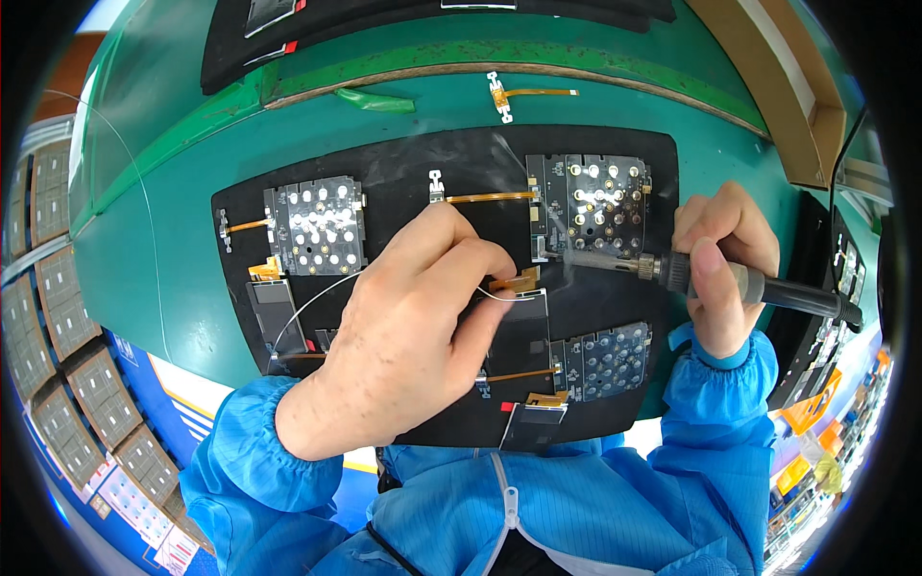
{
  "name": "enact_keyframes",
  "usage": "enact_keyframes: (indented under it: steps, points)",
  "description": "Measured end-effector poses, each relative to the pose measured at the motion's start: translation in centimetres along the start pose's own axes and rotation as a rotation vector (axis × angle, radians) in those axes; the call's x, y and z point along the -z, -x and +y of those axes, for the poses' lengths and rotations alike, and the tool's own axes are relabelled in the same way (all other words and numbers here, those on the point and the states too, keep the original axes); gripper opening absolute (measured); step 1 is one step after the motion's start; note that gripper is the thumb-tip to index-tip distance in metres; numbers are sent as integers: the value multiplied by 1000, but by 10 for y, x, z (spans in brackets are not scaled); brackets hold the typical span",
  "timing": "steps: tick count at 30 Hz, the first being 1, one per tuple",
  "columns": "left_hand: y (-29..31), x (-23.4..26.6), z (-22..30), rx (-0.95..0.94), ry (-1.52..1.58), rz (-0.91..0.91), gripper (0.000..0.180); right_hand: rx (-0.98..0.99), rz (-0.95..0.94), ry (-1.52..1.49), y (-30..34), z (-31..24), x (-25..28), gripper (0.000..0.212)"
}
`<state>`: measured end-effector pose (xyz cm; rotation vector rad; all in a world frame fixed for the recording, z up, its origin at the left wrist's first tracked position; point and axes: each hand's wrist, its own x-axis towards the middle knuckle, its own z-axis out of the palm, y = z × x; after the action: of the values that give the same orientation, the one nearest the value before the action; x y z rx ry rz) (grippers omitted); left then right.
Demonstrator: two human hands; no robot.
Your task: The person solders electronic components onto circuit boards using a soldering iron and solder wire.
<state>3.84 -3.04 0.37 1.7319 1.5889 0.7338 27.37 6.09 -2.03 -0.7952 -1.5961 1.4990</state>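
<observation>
Head view, left grip: my left grip [413, 312] comes in from the lower left, back of the hand upward, wrist bent toward the middle of the mat; thumb and forefinger are drawn together, pinching a thin silvery wire [312, 301].
Amber tail: an amber ribbon piece [521, 280] sits right at those fingertips; whether I pinch it too, I cannot tell.
Right grip: my right grip [725, 264] comes up from the lower right, fingers curled and thumb pressed along the handle, closed around a soldering iron [807, 296] that points left.
Iron tip: it reaches the lower left corner of the upper right circuit board [605, 204]; contact is too small to make out.
Sleeves: blue cuffs [722, 379] gather at both my wrists.
Black mat: the mat [403, 154] lies on the green surface [182, 278] and carries the wire, that board, an upper left board [317, 228] and a lower right board [607, 362].
Dark panels: one panel [280, 312] lies below the upper left board, another [533, 425] at the mat's lower edge.
In the way: my left hand covers the mat's middle and part of the wire.
Beyond the mat: a loose ribbon cable [538, 93], green tape [375, 101] and, upper right, a cardboard box [821, 144].
</observation>
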Motion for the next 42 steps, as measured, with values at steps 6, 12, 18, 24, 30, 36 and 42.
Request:
enact_keyframes:
  steps: [6,12,18,24,30,36,42]
  points:
    - [1,3,5,22,82,-14,14,19,45,-5,0,2,4,23]
    - [3,0,14,468,442,-102,3,5,109,47,0,0,7,30]
    - [-9,9,5,421,285,-124,8,40,137,63,-2,1,3,28]
    - [-28,19,2,485,315,-227,14,83,151,75,-5,3,1,25]
    - [-38,27,0,496,329,-266,17,69,159,60,-9,2,-8,24]
    - [-43,29,-2,544,315,-352,12,56,94,53,-6,2,-8,22]
    - [-44,20,5,553,275,-375,12,49,75,59,2,3,-1,22]
